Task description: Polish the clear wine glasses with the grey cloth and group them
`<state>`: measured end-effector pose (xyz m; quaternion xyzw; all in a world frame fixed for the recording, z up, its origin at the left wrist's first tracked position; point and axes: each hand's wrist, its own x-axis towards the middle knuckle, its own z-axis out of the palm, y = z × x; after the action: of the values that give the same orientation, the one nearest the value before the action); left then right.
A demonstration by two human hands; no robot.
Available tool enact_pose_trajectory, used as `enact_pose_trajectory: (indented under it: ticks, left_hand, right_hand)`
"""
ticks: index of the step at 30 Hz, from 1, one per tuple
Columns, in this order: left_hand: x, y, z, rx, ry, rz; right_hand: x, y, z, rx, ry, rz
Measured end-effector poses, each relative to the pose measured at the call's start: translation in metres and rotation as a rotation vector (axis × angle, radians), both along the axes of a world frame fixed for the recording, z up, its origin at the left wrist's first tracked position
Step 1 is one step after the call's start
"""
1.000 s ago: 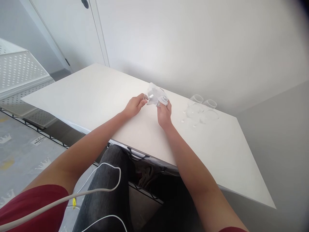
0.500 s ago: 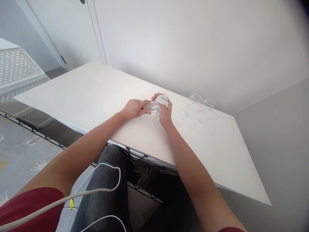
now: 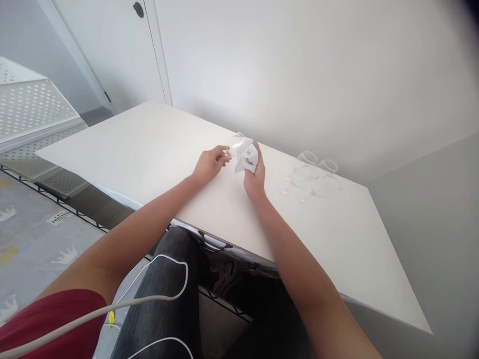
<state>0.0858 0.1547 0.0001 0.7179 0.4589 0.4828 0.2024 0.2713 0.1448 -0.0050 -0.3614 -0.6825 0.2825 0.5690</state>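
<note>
Over the white table, a clear glass (image 3: 236,143) is held between my two hands, tilted, its rim toward the wall. My left hand (image 3: 211,163) has its fingers bent, with the fingertips pinched on the small end of the glass at its left side. A crumpled white cloth (image 3: 250,157) with grey marks is in my right hand (image 3: 256,177), pressed against the right side of the glass. The cloth hides part of the glass and some of my right fingers.
Two more clear glasses with rounded bodies, a left one (image 3: 302,174) and a right one (image 3: 326,185), stand close together on the table (image 3: 149,144) to the right. A wall runs behind. White perforated shelving (image 3: 41,109) is at the left, and a white cable (image 3: 149,298) crosses my lap.
The glass has been raised and turned, its rim now showing at the top. My left fingers have moved from lying along its side to pinching its end. The camera view has shifted slightly.
</note>
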Motion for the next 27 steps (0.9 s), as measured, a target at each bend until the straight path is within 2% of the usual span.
enact_pose_trajectory:
  ticks: [2,5,7,9,12,15,18,20,23,27]
  left_hand:
    - [-0.001,-0.001,0.000,-0.007,0.031,0.066]
    - [-0.002,-0.003,-0.002,0.051,0.216,0.156]
    - [-0.003,-0.003,-0.005,0.110,0.366,0.161]
    - [-0.003,-0.002,-0.008,0.199,0.473,0.108]
    - [-0.003,0.000,-0.010,0.344,0.536,-0.032]
    - [-0.002,0.001,-0.011,0.384,0.495,-0.135]
    - [-0.001,0.000,-0.010,0.294,0.379,-0.117]
    - [0.000,-0.001,-0.008,0.174,0.275,-0.111]
    - [0.002,-0.003,-0.002,0.021,0.091,-0.147]
    - [0.004,-0.003,0.002,-0.037,-0.067,-0.184]
  right_hand:
    - [0.001,-0.004,0.004,0.145,-0.174,-0.049]
    - [0.002,-0.008,0.012,0.288,-0.440,-0.063]
    - [0.003,-0.007,0.015,0.321,-0.565,-0.090]
    - [0.006,-0.005,0.015,0.289,-0.586,-0.138]
    - [0.011,0.000,0.013,0.142,-0.400,-0.171]
    - [0.013,0.005,0.010,-0.100,-0.013,-0.125]
    - [0.012,0.008,0.010,-0.367,0.435,0.035]
    - [0.009,0.007,0.012,-0.452,0.622,0.178]
    - [0.004,0.004,0.014,-0.441,0.666,0.304]
    - [-0.001,0.003,0.012,-0.376,0.610,0.219]
